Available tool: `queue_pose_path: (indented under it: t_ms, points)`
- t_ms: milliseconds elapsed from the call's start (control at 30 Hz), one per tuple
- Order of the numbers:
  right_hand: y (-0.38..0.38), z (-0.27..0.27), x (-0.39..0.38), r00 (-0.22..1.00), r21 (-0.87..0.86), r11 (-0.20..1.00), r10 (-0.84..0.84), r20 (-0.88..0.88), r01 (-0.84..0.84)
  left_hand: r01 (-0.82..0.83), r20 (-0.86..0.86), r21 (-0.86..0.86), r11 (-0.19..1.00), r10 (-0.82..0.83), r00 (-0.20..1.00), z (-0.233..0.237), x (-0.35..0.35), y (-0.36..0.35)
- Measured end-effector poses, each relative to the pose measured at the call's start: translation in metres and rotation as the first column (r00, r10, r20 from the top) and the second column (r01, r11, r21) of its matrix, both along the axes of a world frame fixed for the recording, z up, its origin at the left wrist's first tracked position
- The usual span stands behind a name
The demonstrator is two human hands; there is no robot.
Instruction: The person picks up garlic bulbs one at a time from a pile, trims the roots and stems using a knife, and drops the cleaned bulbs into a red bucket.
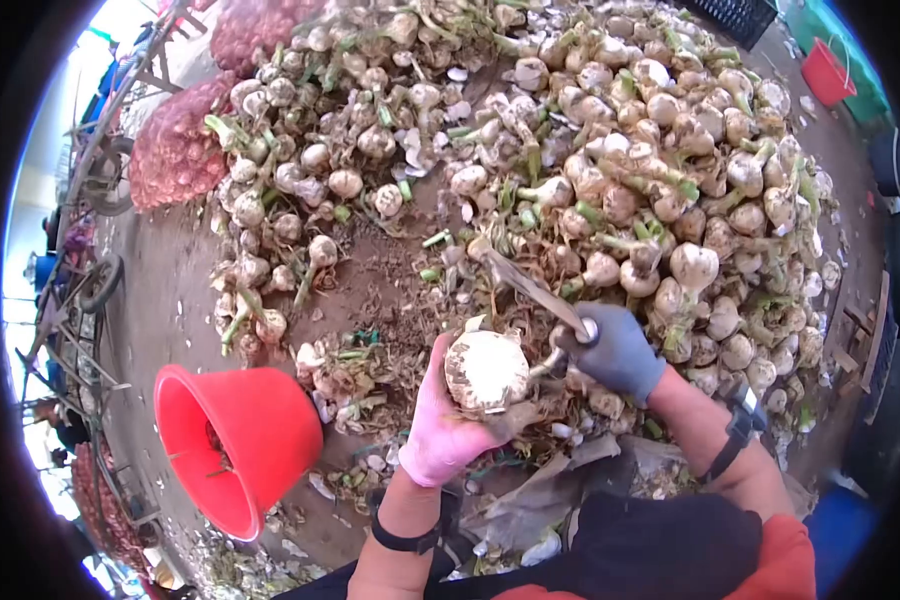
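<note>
My left hand (448, 436), in a pink glove, is wrapped round a large garlic bulb (487, 368). The bulb's pale, bright face is turned up, and its stem points right towards my other hand. In a grey glove, my right hand (615, 352) grips a knife (535, 287) whose blade slants up and left. The blade is apart from the held bulb. Most of the handle is hidden by my fingers. Beyond both hands spreads a big heap of garlic bulbs (660, 190) with stems and dirt.
A red bucket (270, 420) lies tilted at the left, with some scraps inside. Red mesh sacks (180, 145) full of bulbs stand at the upper left, near a metal cart (85, 320). Another red bucket (827, 75) and a black crate (738, 18) are at the upper right.
</note>
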State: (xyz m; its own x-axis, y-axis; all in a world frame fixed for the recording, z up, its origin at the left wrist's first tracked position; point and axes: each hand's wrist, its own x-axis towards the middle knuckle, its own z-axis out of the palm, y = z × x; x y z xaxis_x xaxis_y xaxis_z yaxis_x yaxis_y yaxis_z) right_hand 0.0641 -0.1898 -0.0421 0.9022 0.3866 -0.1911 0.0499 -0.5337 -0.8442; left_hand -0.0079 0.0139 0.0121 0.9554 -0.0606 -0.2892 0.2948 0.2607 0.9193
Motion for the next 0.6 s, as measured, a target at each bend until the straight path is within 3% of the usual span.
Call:
queue_pose_path:
  t_ms: [33, 67, 133, 167, 200, 267, 300, 333, 400, 433, 533, 567, 600]
  points:
    - [-0.003, 0.002, 0.002, 0.998, 0.027, 0.999, -0.021, -0.063, 0.023, -0.051, 0.032, 0.046, 0.998, 0.049, 0.998, 0.0, 0.006, -0.001]
    - [-0.002, 0.0, -0.003, 1.0, 0.069, 0.997, -0.028, 0.013, 0.027, -0.103, 0.055, 0.091, 0.991, 0.098, 0.994, -0.001, 0.009, 0.0]
    - [-0.002, 0.01, -0.016, 0.999, 0.137, 0.99, -0.037, -0.038, 0.042, -0.231, 0.237, 0.191, 0.954, 0.183, 0.954, -0.014, 0.019, 0.003]
    - [-0.002, 0.01, -0.023, 1.0, 0.16, 0.987, -0.018, -0.018, 0.021, -0.276, 0.057, 0.111, 0.955, 0.271, 0.961, -0.009, 0.023, 0.004]
    - [-0.003, 0.011, -0.029, 1.0, 0.181, 0.983, 0.001, 0.006, -0.003, -0.341, -0.002, 0.076, 0.937, 0.342, 0.94, -0.034, 0.023, 0.018]
    - [0.0, 0.02, -0.036, 0.995, 0.158, 0.986, 0.046, 0.086, -0.059, -0.476, -0.071, -0.251, 0.843, 0.474, 0.877, -0.012, 0.021, 0.003]
    - [0.003, 0.021, -0.037, 0.985, 0.153, 0.984, 0.068, 0.156, -0.092, -0.474, -0.187, -0.233, 0.849, 0.439, 0.879, -0.025, 0.012, 0.011]
    - [0.006, 0.022, -0.037, 0.971, 0.145, 0.982, 0.091, 0.223, -0.125, -0.473, -0.187, -0.237, 0.849, 0.438, 0.879, -0.024, 0.011, 0.009]
    - [0.011, 0.021, -0.035, 0.96, 0.119, 0.983, 0.102, 0.262, -0.137, -0.52, -0.454, -0.512, 0.683, 0.298, 0.839, -0.024, 0.009, 0.003]
    - [0.012, 0.021, -0.034, 0.947, 0.095, 0.984, 0.115, 0.299, -0.15, -0.52, -0.457, -0.513, 0.683, 0.296, 0.839, -0.028, 0.007, 0.002]
    - [0.016, 0.024, -0.03, 0.94, 0.03, 0.99, 0.118, 0.32, -0.134, -0.36, -0.315, -0.747, 0.559, 0.179, 0.932, -0.045, -0.001, -0.003]
    - [0.016, 0.024, -0.028, 0.939, 0.028, 0.99, 0.121, 0.321, -0.137, -0.377, -0.276, -0.656, 0.654, 0.257, 0.926, -0.046, -0.005, -0.007]
    - [0.017, 0.023, -0.025, 0.938, 0.028, 0.992, 0.106, 0.33, -0.122, -0.378, -0.274, -0.657, 0.653, 0.261, 0.926, -0.044, -0.006, -0.006]
